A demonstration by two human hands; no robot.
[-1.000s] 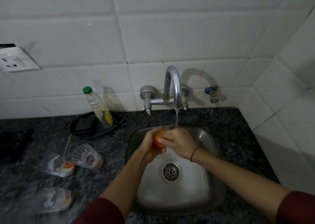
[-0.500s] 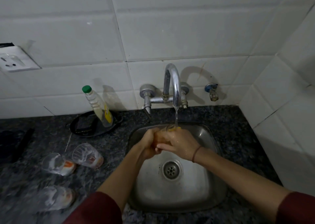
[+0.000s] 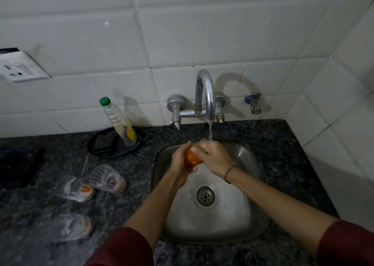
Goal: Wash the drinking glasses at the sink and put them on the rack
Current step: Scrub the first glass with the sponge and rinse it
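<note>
Left hand [image 3: 178, 161] and right hand [image 3: 215, 158] are hiding most of the glass [image 3: 191, 157]; I am only seeing an orange bit. Both are curling round it over the sink [image 3: 250, 158], under the running tap [image 3: 206, 91].

Orange-bottomed glass [image 3: 191, 158] above sink basin [image 3: 232, 217]

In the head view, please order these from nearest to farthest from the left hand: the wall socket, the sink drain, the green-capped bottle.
Measured from the left hand, which holds the glass:
1. The sink drain, in the basin just below the hands.
2. The green-capped bottle, on the counter to the left, by the wall.
3. The wall socket, far left, up on the tiles.
</note>
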